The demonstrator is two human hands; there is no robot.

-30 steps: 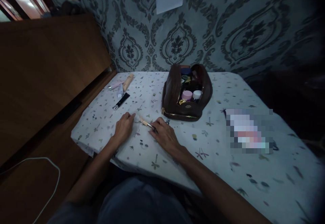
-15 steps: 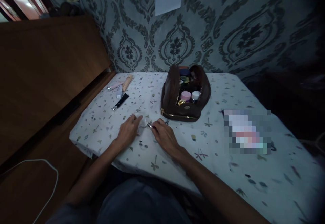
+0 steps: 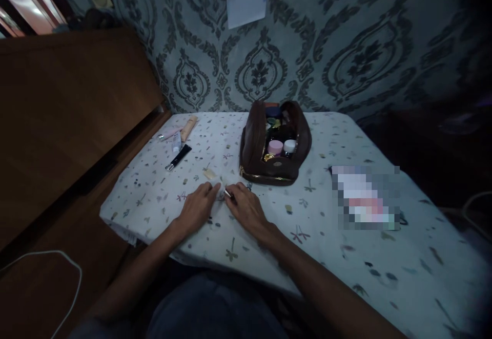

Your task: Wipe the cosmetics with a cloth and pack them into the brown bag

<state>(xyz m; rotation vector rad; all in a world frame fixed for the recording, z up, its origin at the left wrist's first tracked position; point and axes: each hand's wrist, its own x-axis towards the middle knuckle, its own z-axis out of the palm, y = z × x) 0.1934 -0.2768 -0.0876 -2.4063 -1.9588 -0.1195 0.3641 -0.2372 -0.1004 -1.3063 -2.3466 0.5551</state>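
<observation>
My left hand [image 3: 200,206] is closed on a crumpled white tissue [image 3: 220,191] above the patterned cloth. My right hand [image 3: 244,205] pinches a slim, shiny metal tool [image 3: 229,194], whose kind I cannot make out. Its tip meets the tissue between my two hands, and my fingers cover most of it. Just beyond my right hand stands an open brown toiletry bag [image 3: 274,167] with a pink-lidded jar [image 3: 275,147] and a white-lidded jar [image 3: 289,146] inside. A small dark item beside my right fingers is too hidden to name.
At the back left lie a black tube [image 3: 179,157], a beige tube [image 3: 188,128], a pale tube [image 3: 176,141] and a pink tube [image 3: 169,133]. A blurred-out flat item [image 3: 363,195] lies on the right. The cloth-covered table [image 3: 261,247] meets a patterned wall; a wooden cabinet [image 3: 77,83] borders the left.
My hands have come closer together, with the tool's tip now against the tissue. The whole view has shifted slightly; the bag and tubes stay in place.
</observation>
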